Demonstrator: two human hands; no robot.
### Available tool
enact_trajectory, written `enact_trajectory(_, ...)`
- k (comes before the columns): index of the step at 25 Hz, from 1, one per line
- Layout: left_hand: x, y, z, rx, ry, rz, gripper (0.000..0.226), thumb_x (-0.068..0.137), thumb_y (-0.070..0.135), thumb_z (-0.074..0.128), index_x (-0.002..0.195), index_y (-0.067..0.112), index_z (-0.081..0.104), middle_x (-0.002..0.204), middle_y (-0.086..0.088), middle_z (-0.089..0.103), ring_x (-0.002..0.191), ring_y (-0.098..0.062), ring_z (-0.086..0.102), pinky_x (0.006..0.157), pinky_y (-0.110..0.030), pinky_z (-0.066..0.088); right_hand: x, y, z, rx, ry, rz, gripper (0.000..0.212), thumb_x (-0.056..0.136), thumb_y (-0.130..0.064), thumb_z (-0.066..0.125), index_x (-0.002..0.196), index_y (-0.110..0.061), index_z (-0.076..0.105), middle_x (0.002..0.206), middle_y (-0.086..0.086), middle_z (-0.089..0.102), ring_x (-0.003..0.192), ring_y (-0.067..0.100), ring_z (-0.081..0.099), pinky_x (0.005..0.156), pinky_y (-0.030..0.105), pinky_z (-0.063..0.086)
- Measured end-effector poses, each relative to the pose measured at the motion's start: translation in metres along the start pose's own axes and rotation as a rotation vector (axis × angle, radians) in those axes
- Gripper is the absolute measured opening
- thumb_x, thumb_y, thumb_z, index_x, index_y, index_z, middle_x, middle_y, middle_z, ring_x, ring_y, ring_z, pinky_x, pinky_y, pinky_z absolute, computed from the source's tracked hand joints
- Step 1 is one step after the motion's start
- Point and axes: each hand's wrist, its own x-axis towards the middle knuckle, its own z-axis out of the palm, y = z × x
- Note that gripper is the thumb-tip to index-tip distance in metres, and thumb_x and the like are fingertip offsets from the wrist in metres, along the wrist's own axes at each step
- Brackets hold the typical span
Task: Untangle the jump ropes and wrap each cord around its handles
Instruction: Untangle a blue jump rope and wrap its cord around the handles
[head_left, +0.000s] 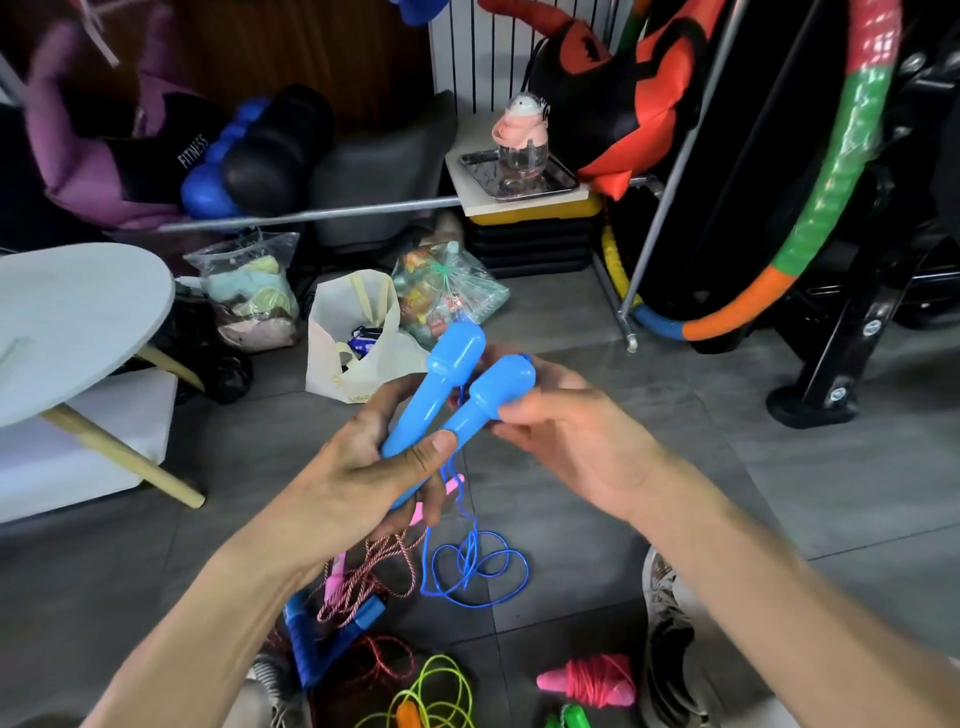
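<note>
The left hand (363, 467) is wrapped around the lower ends of two blue handles (457, 395), fingers and thumb curled round them so they sit side by side, their fat ends pointing up and away. The right hand (561, 436) pinches the fat end of the nearer handle with thumb and fingertips; a bit of thin cord seems to run between its fingers, though that is hard to make out. From under the left hand the blue cord (472, 566) hangs down and lies in loose loops on the floor (597, 322), none of it yet wound on the handles. So this rope looks freed from the others and gathered, with the wrapping itself about to start.

Below the hands, a pink rope with a twisted cord (363, 571) lies in a heap, one pink handle just beside the left fingers; I cannot tell whether it touches them. It overlaps a darker blue-handled rope (332, 629) with a reddish cord, so these two seem still tangled. A yellow-green cord (436, 691) with an orange handle lies loose at the bottom edge, beside a green handle. To the right, one pink rope bundle (592, 680) is already wound tight round its handles and looks finished. By my reckoning one rope is done, one is in hand, and at least three remain.
</note>
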Motion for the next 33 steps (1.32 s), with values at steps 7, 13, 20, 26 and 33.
enact_trajectory(7, 0.002, -0.010, 0.002, 0.064, -0.018, -0.010, 0.035, 0.089, 0.043, 0.060, 0.095, 0.008, 0.062, 0.058, -0.011, 0.059, 0.044, -0.017, 0.036, 0.040, -0.020, 0.028, 0.000, 0.010, 0.016, 0.200, 0.068, -0.046, 0.017, 0.087, -0.006, 0.062, 0.104, -0.002, 0.063, 0.100, 0.017, 0.063, 0.096, 0.029, 0.061, 0.087, 0.035, 0.054)
enact_trajectory(13, -0.001, -0.004, 0.002, -0.120, 0.008, -0.110, 0.041, 0.084, 0.041, 0.062, 0.099, 0.003, 0.062, 0.055, -0.008, 0.048, 0.039, -0.012, 0.029, 0.040, -0.020, 0.017, 0.004, 0.015, 0.008, -0.043, -0.119, -0.155, 0.029, 0.076, -0.002, 0.062, 0.105, -0.004, 0.063, 0.098, 0.014, 0.059, 0.093, 0.025, 0.056, 0.090, 0.037, 0.045)
enact_trajectory(20, -0.003, -0.002, -0.017, -0.315, 0.147, -0.177, 0.040, 0.084, 0.037, 0.068, 0.103, 0.004, 0.058, 0.056, -0.005, 0.045, 0.037, -0.010, 0.024, 0.043, -0.017, 0.008, 0.005, 0.013, -0.007, -0.801, -0.076, 0.118, 0.013, 0.094, -0.023, 0.064, 0.082, -0.018, 0.065, 0.062, -0.007, 0.051, 0.058, 0.010, 0.051, 0.062, 0.029, 0.048)
enact_trajectory(26, 0.001, -0.013, -0.016, 0.267, 0.294, -0.091, 0.022, 0.094, 0.029, 0.062, 0.079, 0.014, 0.057, 0.058, -0.002, 0.051, 0.042, -0.010, 0.035, 0.039, -0.020, 0.028, -0.027, -0.034, -0.010, -1.543, 0.013, -0.348, 0.016, 0.093, -0.042, 0.058, 0.093, -0.029, 0.069, 0.067, -0.015, 0.057, 0.063, 0.002, 0.048, 0.058, 0.016, 0.032)
enact_trajectory(33, -0.004, -0.017, 0.035, 0.964, -0.126, 0.128, 0.018, 0.094, 0.050, 0.051, 0.088, 0.033, 0.046, 0.071, 0.011, 0.049, 0.076, -0.011, 0.050, 0.065, -0.024, 0.030, -0.013, -0.052, -0.018, -1.651, -0.082, -0.278, 0.030, 0.070, -0.060, 0.072, 0.072, -0.031, 0.071, 0.062, -0.014, 0.061, 0.065, 0.003, 0.053, 0.059, 0.022, 0.037)
